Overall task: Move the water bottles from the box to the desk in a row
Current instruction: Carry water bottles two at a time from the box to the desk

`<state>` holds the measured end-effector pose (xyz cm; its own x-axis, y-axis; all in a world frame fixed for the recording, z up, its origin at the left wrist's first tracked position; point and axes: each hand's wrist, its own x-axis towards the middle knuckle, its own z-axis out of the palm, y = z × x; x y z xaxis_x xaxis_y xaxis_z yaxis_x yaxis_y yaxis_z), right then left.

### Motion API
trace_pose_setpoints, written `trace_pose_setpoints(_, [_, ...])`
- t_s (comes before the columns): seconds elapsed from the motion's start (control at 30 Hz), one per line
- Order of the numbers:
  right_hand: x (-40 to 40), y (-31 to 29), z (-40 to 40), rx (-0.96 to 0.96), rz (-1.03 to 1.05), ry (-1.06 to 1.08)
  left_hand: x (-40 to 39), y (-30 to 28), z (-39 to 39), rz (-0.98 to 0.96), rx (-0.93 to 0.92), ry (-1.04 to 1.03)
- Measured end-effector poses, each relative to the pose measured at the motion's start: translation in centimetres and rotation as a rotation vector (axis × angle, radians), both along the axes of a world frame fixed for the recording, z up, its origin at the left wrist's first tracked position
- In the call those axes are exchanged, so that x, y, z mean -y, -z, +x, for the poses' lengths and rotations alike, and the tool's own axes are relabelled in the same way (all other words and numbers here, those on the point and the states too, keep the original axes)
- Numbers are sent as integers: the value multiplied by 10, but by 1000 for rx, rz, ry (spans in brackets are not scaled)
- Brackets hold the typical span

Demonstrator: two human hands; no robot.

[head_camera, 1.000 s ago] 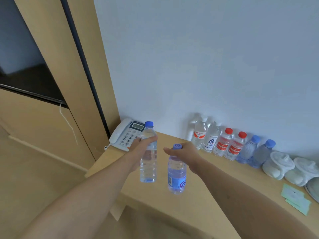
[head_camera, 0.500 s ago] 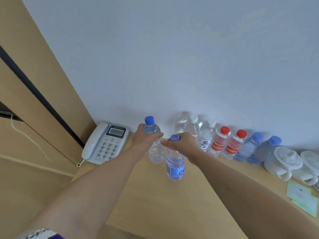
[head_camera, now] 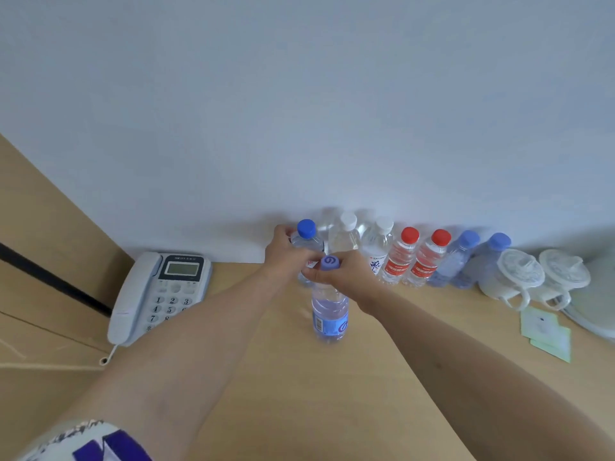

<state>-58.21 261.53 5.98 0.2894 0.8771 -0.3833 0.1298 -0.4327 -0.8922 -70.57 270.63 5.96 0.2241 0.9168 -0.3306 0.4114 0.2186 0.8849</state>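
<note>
**Bottles at the wall end of the desk**

Where the wooden desk (head_camera: 299, 394) meets the pale wall (head_camera: 299, 94), six bottles (head_camera: 396, 257) stand in a row. Left hand (head_camera: 286, 252) grips a blue-capped bottle (head_camera: 306, 239) beside them; right hand (head_camera: 342, 271) grips a labelled bottle (head_camera: 329, 314) by its neck. Telephone (head_camera: 156, 294) at left, cups (head_camera: 512, 277) at right.

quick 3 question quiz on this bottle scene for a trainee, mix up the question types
1. True or false: the left hand grips the blue-capped bottle at the left end of the row by the wall.
2. Which part of the blue-labelled bottle does the right hand hold? A) base B) label C) neck, below the cap
3. Fill in: left of the bottles on the desk sits a white ____.

Key: 1 true; 2 C; 3 telephone
</note>
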Motion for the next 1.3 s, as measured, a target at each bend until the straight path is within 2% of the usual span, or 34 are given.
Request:
trace_pose_setpoints(0.17, [2, 0, -4, -6, 8, 59, -11, -1, 5, 76, -3, 73])
trace_pose_setpoints(0.4, [-1, 6, -14, 18, -1, 95, -16, 2, 3, 17, 23, 48])
trace_pose_setpoints(0.6, [-11, 7, -29, 54, 5, 123, -30, 4, -12, -7, 60, 146])
trace_pose_setpoints(0.87, [-45, 0, -77, 141, 6, 64, -66, 2, -77, -99, 57, 20])
trace_pose_setpoints(0.93, [-57, -2, -93, 217, 1, 52, -72, 2, -95, -99, 44, -5])
trace_pose_setpoints(1.13, [-89, -12, -122, 674, -76, 112, -79, 4, -135, -116, 14, -49])
trace_pose_setpoints(1.3, [-108, -29, -125, 654, 8, 181, -69, 11, -149, -295, 64, 82])
